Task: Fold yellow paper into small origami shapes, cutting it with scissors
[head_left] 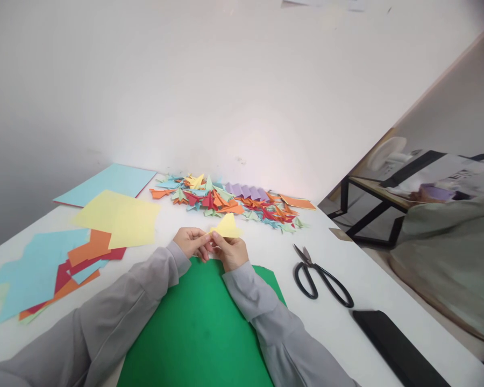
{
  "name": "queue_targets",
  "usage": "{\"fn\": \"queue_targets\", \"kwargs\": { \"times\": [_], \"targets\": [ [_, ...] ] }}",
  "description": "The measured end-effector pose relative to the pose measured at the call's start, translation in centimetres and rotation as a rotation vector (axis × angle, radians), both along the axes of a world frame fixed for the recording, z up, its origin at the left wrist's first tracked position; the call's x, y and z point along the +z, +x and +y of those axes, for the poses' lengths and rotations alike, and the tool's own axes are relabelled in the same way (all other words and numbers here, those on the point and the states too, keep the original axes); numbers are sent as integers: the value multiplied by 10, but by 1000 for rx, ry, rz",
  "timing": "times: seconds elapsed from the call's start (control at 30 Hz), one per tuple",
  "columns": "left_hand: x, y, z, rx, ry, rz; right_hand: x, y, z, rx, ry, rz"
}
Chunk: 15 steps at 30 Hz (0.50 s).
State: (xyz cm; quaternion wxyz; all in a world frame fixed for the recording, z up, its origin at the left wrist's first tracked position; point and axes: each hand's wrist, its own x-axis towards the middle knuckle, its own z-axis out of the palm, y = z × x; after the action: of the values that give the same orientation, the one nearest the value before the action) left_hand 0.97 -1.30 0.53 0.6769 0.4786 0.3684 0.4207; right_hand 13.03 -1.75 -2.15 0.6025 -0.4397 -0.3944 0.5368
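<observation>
A small folded piece of yellow paper (228,226) is pinched between both hands above the far edge of a green sheet (204,322). My left hand (192,243) closes its thumb and fingers on the paper's left end. On the near side, my right hand (230,251) grips the same piece, thumb on top. Its wider, pointed part sticks out beyond the right fingers. Just past the hands lies a long heap of small folded paper shapes (210,200) in red, orange, green, blue and yellow.
Black-handled scissors (308,263) lie partly spread at the right, near a black flat object (395,344). Yellow paper (119,217), a blue sheet (105,183) and overlapping coloured scraps (44,269) cover the left. Pleated purple paper (247,191) rests by the wall.
</observation>
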Motion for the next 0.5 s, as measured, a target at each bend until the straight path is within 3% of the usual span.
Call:
{"fn": "queue_targets", "kwargs": {
  "times": [0.3, 0.5],
  "targets": [
    [-3, -4, 5, -175, -158, -120, 2, 7, 3, -8, 4, -2],
    [-3, -3, 4, -218, -170, -67, 4, 9, 3, 8, -33, 44]
  ]
}}
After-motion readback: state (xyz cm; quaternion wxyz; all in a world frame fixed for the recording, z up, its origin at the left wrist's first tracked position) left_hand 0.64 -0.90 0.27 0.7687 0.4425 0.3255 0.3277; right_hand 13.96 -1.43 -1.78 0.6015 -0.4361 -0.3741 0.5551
